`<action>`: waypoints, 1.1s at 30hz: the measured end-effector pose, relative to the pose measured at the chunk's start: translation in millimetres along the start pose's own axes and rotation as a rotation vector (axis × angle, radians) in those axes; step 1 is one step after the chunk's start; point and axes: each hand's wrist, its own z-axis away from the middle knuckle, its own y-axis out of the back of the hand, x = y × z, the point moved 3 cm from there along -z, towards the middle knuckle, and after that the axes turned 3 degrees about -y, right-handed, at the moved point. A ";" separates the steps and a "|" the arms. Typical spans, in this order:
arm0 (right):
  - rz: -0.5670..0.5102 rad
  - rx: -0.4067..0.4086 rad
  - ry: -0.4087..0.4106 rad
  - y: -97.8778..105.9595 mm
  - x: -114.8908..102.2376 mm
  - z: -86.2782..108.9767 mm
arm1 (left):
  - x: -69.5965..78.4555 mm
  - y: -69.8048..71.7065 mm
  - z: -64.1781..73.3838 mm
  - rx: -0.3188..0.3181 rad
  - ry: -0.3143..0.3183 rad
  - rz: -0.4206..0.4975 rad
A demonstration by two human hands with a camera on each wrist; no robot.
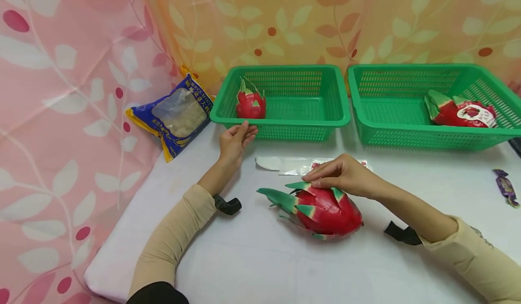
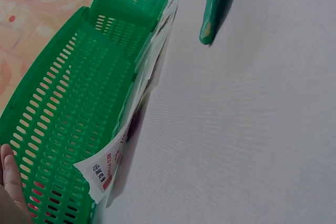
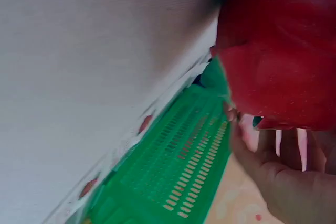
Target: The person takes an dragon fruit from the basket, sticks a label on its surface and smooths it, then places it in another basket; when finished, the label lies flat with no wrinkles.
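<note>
Thumb and fingertips of the right hand (image 1: 350, 175) come together on the upper edge of a large red dragon fruit (image 1: 329, 213), at its green-tipped scales; I read it as a narrow pinch. Directly below that pinch, the fruit lies on its side on the white cloth (image 1: 285, 268), long green leaves pointing left, rounded red end to the right. Through the right wrist view I see its red skin close up, filling one corner.

Ahead and to the left of the pinch, the left hand (image 1: 236, 145) touches the front rim of a green basket (image 1: 293, 133), fingers fairly straight. Just past those fingers, inside the basket, stands a smaller dragon fruit (image 1: 251, 107).

Just beyond the right hand, between it and the basket, I have a white printed strip (image 1: 295, 165). Farther ahead and to the right is a second basket (image 1: 419, 136), with a labelled fruit (image 1: 445, 114) lying in it. A purple wrapped candy (image 1: 506, 187) lies well to the right of the pinch; a blue bag (image 1: 179, 114) leans just left of the left hand's basket.
</note>
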 end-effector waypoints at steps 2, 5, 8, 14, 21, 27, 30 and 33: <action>-0.004 0.005 0.029 2.4 2.5 0.1 | 0.1 -0.1 -0.3 -0.003 0.005 0.004; -0.025 0.012 0.025 7.6 9.6 0.0 | -0.5 -1.1 0.2 -0.010 0.010 0.012; -0.047 0.006 0.009 13.3 16.4 -0.8 | -1.1 -2.2 1.3 -0.024 0.019 0.025; -0.048 -0.056 -0.015 22.6 26.1 -2.8 | -1.5 -3.3 3.9 -0.039 0.037 0.036; 0.085 -0.003 -0.007 37.7 39.0 -12.7 | -4.6 -9.5 7.5 -0.083 0.094 -0.009; 0.498 0.085 0.013 43.2 44.7 -28.9 | -14.1 -21.2 12.1 -0.305 0.168 -0.252; 0.545 0.073 -0.004 40.1 46.9 -34.4 | -20.3 -29.2 13.8 -0.428 0.148 -0.418; 0.571 0.082 -0.010 37.0 50.9 -37.7 | -26.1 -37.1 15.5 -0.524 0.099 -0.573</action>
